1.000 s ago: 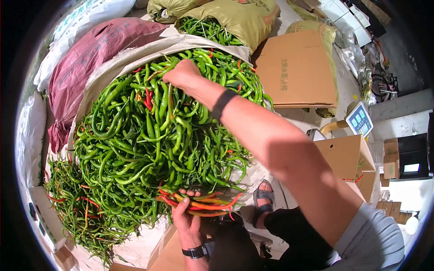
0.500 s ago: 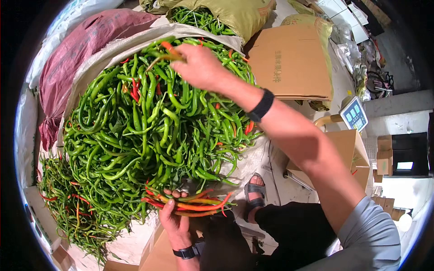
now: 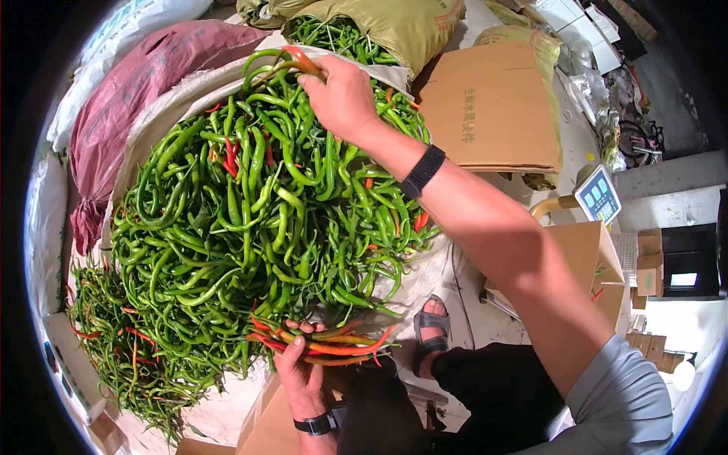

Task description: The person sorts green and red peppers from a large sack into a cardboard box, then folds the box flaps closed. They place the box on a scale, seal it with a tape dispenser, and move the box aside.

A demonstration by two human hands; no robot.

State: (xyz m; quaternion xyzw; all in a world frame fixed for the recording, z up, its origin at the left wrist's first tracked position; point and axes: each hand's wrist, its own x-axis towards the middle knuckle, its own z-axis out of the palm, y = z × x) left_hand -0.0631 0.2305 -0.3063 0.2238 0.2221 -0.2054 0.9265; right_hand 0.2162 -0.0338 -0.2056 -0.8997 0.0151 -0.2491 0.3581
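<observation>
A broad heap of long green chili peppers (image 3: pixel 227 250), with a few red ones among them, lies on a pale woven sack (image 3: pixel 163 114). At its near edge my left hand (image 3: pixel 300 371) is closed around a bunch of red and orange chili peppers (image 3: pixel 345 349), their tips pointing right. My right hand (image 3: pixel 341 95) is over the far edge of the heap, its fingers wrapped round a few chili peppers (image 3: pixel 299 61). One of these is reddish-orange and another is green and curled.
A second, thinner pile of chili peppers (image 3: pixel 129 349) lies at lower left. Around the heap are a pink sack (image 3: pixel 152 83) and an olive sack (image 3: pixel 409 26). Flat cardboard (image 3: pixel 493 106), a scale display (image 3: pixel 597 195) and an open carton (image 3: pixel 580 250) stand at right.
My right hand has moved slightly up and right and now holds chili peppers raised at the heap's far edge, with a curled green one showing. The left hand keeps its bunch.
</observation>
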